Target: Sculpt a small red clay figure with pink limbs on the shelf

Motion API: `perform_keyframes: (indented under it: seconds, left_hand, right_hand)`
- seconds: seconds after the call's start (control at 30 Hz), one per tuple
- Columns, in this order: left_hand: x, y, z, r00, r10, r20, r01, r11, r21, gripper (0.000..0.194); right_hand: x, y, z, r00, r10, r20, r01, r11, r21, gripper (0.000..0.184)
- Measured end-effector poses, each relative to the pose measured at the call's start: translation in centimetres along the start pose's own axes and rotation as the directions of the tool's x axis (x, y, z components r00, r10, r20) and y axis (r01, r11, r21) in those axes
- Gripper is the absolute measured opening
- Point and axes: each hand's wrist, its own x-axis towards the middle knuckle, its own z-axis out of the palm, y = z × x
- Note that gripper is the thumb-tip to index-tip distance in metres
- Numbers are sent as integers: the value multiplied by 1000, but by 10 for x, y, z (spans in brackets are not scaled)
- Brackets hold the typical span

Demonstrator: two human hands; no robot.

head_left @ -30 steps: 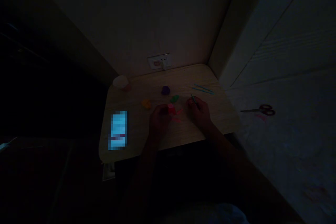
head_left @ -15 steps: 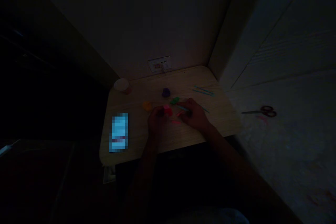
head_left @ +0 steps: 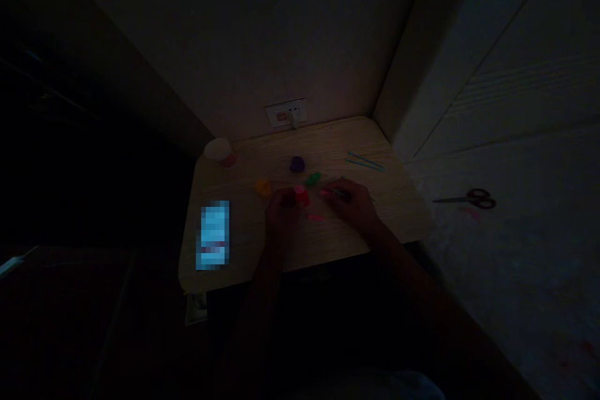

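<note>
In dim light, my left hand is closed on a red, clay-like lump with a lighter pink top. Just right of it, my right hand pinches a small pink piece, apart from the lump. A thin pale-blue stick shows at the right fingers; how it is held is too dark to tell. Below, between the hands, a pink strip lies on the table. A green lump sits just beyond the hands, with a purple lump behind it. Left of my left hand is an orange lump.
On the wooden table, a lit phone lies at left and a paper cup stands at back left. Two thin blue sticks lie at back right. Scissors rest on the pale surface to the right. A wall socket is behind.
My right hand has turned, and its fingers have drawn back from beside the green lump. The pink piece in it has moved slightly up. My left hand stays nearly in place.
</note>
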Motion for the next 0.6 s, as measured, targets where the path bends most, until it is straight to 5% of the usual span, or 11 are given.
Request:
perform_keyframes:
  seconds: [0.6]
  left_hand:
    - [-5, 10, 4, 997, 16, 76, -13, 999, -35, 33]
  right_hand:
    - [-4, -8, 4, 996, 74, 55, -82, 982, 168, 23]
